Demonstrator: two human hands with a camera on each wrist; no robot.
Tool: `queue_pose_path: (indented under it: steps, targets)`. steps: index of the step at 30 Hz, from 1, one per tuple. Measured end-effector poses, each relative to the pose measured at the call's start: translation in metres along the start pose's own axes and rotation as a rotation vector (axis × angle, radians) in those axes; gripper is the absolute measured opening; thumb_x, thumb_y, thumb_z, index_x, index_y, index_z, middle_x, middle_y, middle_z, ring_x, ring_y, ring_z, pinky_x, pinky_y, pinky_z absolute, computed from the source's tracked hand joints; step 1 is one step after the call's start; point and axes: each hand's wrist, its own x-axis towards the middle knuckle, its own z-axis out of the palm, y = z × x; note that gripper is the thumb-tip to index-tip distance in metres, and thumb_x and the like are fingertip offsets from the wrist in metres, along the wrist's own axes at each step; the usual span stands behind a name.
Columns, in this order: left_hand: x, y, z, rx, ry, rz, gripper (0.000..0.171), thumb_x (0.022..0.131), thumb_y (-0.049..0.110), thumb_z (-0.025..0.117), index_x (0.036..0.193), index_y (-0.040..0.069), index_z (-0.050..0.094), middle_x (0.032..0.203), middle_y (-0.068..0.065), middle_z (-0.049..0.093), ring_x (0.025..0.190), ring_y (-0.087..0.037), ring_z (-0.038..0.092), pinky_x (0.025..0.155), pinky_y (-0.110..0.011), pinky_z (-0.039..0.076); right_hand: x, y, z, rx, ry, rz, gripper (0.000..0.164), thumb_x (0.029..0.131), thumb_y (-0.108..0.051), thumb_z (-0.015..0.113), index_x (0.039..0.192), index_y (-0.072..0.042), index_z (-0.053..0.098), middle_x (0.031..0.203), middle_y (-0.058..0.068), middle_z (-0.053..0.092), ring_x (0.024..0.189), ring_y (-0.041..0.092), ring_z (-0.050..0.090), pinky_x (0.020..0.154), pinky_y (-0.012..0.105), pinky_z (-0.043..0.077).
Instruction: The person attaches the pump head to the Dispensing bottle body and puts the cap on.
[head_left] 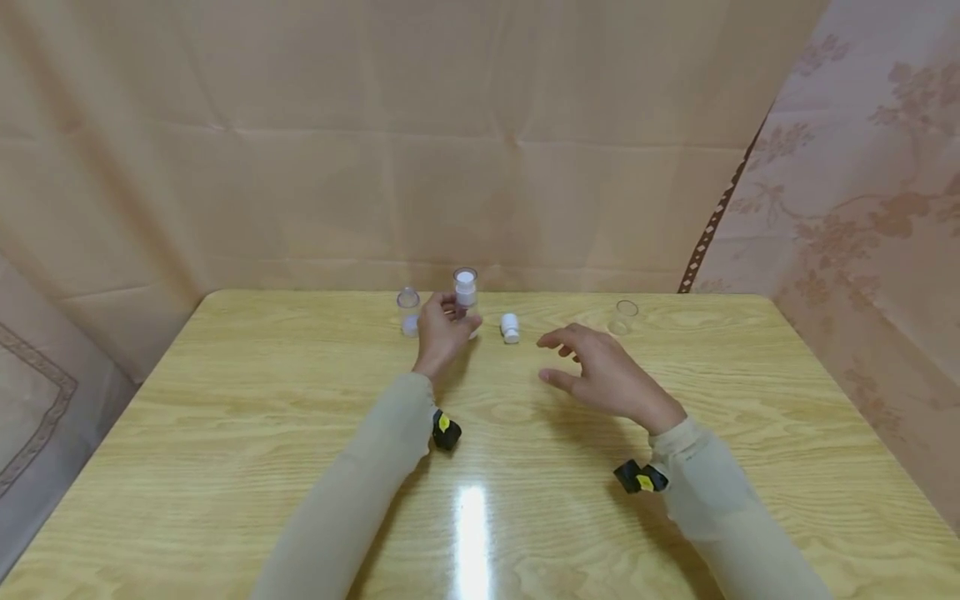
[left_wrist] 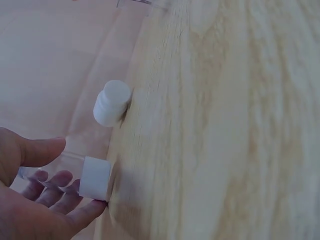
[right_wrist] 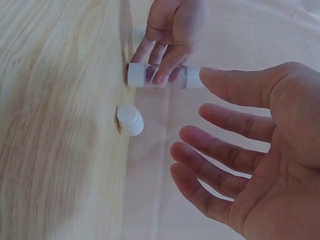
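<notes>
My left hand holds a clear cylindrical bottle upright, thumb on one side and fingers on the other. Its white base stands at the tabletop, and a white pump-like piece shows inside the clear rim at its top. To the right of it, a small white stepped piece, narrow end down, rests on the table. My right hand hovers farther right with nothing in it, thumb apart from the loosely bent fingers.
Just left of my left hand stands another clear container with a whitish bottom. A clear open cup is at the back right of the wooden table. Beige cloth hangs behind the table's far edge.
</notes>
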Motion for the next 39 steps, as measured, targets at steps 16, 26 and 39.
queue_pose_path:
  steps: [16, 26, 39]
  targets:
    - [0.002, -0.004, 0.002, 0.010, 0.002, 0.010, 0.048, 0.082, -0.006, 0.079, 0.125, -0.010, 0.057, 0.121, -0.025, 0.064, 0.113, -0.035, 0.064, 0.098, -0.039, 0.052, -0.003, 0.003, 0.003, 0.005, -0.001, -0.015, 0.038, 0.095, -0.019, 0.074, 0.129, -0.006, 0.065, 0.123, 0.011, 0.066, 0.108, 0.035, 0.062, 0.086, 0.050, 0.054]
    - [-0.010, -0.004, -0.009, 0.009, -0.053, 0.051, 0.058, 0.083, -0.003, 0.079, 0.134, -0.007, 0.054, 0.132, -0.024, 0.060, 0.122, -0.037, 0.060, 0.103, -0.040, 0.049, -0.002, 0.003, 0.004, 0.009, -0.008, -0.015, 0.038, 0.095, -0.020, 0.074, 0.129, -0.006, 0.064, 0.123, 0.010, 0.066, 0.109, 0.036, 0.062, 0.085, 0.050, 0.054]
    - [-0.029, 0.003, -0.028, -0.029, -0.052, 0.019, 0.061, 0.083, -0.002, 0.081, 0.137, -0.007, 0.052, 0.136, -0.025, 0.058, 0.125, -0.039, 0.057, 0.106, -0.044, 0.046, 0.004, 0.002, 0.011, 0.012, -0.016, -0.029, 0.040, 0.094, -0.019, 0.075, 0.129, -0.003, 0.064, 0.123, 0.014, 0.066, 0.109, 0.037, 0.062, 0.086, 0.050, 0.054]
